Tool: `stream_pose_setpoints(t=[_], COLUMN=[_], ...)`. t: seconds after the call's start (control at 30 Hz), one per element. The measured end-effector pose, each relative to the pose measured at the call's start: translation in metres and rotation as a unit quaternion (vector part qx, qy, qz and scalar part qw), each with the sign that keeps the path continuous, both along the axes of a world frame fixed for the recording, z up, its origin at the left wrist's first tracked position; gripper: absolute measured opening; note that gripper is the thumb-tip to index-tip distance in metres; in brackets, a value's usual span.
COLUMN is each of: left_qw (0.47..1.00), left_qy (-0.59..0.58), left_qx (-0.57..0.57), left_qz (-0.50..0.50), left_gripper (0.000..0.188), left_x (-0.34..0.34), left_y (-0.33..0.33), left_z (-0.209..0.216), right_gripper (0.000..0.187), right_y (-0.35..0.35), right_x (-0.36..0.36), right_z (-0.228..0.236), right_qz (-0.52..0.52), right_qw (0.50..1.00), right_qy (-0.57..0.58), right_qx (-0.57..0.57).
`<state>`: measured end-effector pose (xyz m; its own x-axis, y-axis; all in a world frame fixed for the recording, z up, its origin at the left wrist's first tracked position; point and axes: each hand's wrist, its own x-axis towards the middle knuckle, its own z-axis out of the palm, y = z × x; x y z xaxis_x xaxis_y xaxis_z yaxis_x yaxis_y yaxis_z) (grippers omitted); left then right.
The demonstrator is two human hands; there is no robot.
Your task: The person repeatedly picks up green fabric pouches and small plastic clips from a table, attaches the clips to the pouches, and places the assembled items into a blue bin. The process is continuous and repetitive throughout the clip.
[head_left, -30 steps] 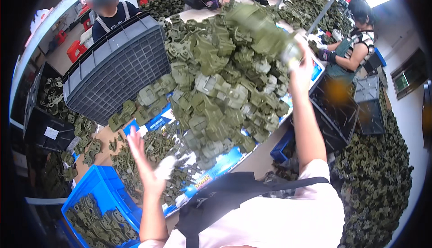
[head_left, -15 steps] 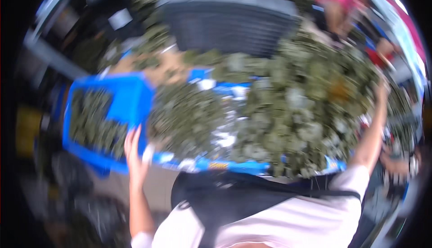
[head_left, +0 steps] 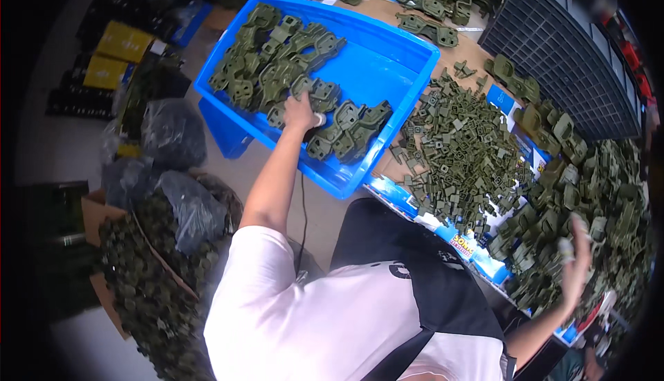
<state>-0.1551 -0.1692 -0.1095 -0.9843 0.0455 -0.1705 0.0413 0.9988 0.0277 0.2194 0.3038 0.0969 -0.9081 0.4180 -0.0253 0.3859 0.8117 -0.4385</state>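
Inside a blue plastic bin (head_left: pixel 398 56) at the upper middle, several olive-green moulded plastic parts (head_left: pixel 266 52) lie heaped toward the left and near side. My left hand (head_left: pixel 299 112) reaches over the bin's near wall, its fingers closed on one such green plastic part (head_left: pixel 319 92); a white wrap shows on one digit. At the right, my right hand (head_left: pixel 575 260) is raised over a large pile of similar green parts (head_left: pixel 609 201). Its fingers are stretched out, with nothing in them, and slightly blurred.
Small green pieces (head_left: pixel 463 146) are heaped on the table beside the bin. A dark grey crate (head_left: pixel 553 56) stands at the far right. To the left are grey plastic bags (head_left: pixel 173 135), a carton of dark green pieces (head_left: pixel 149 277) and yellow boxes (head_left: pixel 114 56).
My view has swung left, so the bin is now central. My left hand has moved from the bin's rim to the parts inside. My right hand has come away from the far right side.
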Motion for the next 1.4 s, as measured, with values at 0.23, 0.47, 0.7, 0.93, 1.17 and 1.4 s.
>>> stream_pose_setpoints(t=[0.23,0.47,0.7,0.93,1.17,1.4], left_qw=[0.995,0.970,0.880,0.724,0.661,0.845], left_qy=[0.017,0.062,0.245,0.126,-0.357,-0.149], left_qx=[0.040,0.132,0.323,0.633,0.635,0.458], left_qz=[-0.087,-0.192,-0.246,-0.243,-0.179,-0.234], left_gripper=[0.073,0.024,0.034,0.032,0.117,0.100], left_x=[0.012,-0.025,-0.033,0.057,0.153,0.143], left_y=[-0.024,-0.028,-0.026,0.072,0.139,0.137], left_z=[-0.005,-0.020,0.070,0.109,0.101,0.055], right_gripper=[0.046,0.044,0.042,0.095,0.099,0.103], right_y=[-0.119,-0.174,-0.190,-0.231,-0.201,-0.170], right_x=[-0.064,-0.103,-0.142,-0.205,-0.123,-0.107], right_z=[-0.061,-0.072,-0.091,-0.100,-0.130,-0.147], right_qz=[0.059,0.134,0.161,0.166,0.045,-0.098], right_qw=[0.984,0.975,0.918,0.853,0.921,0.980], right_qy=[-0.074,-0.020,0.084,0.267,0.188,-0.001], right_qx=[-0.148,-0.173,-0.352,-0.416,-0.338,-0.173])
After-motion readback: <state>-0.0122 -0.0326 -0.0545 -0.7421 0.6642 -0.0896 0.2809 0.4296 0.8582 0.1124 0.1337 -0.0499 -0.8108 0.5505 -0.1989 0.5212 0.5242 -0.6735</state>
